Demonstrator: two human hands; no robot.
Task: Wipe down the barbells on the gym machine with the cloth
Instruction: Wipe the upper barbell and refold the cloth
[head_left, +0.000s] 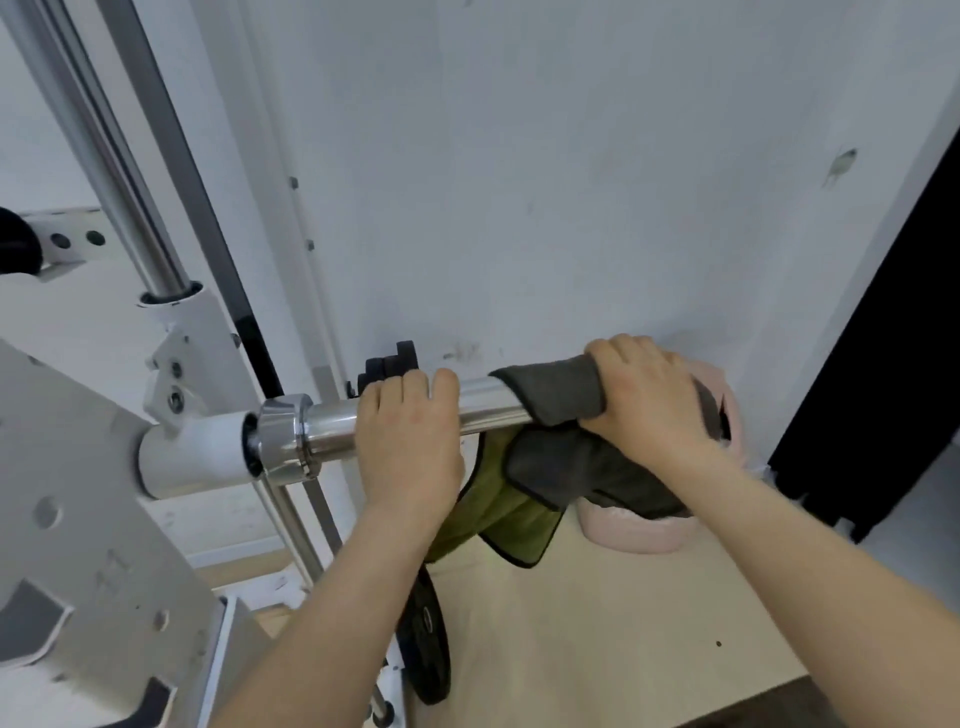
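Observation:
A shiny chrome barbell sleeve (332, 423) sticks out to the right from the white gym machine (93, 519). My left hand (408, 436) wraps over the bare sleeve near its collar. My right hand (649, 395) presses a cloth (561, 457) around the sleeve's outer end. The cloth is dark grey on one side and olive green on the other, and its loose part hangs below the bar. The cloth and hand hide the sleeve's tip.
A chrome guide rod (119, 171) runs up the machine frame at left. A pale wall (519, 182) stands close behind the bar. A pink round object (639, 530) sits on the wooden floor under my right hand. A black weight plate (428, 644) leans below.

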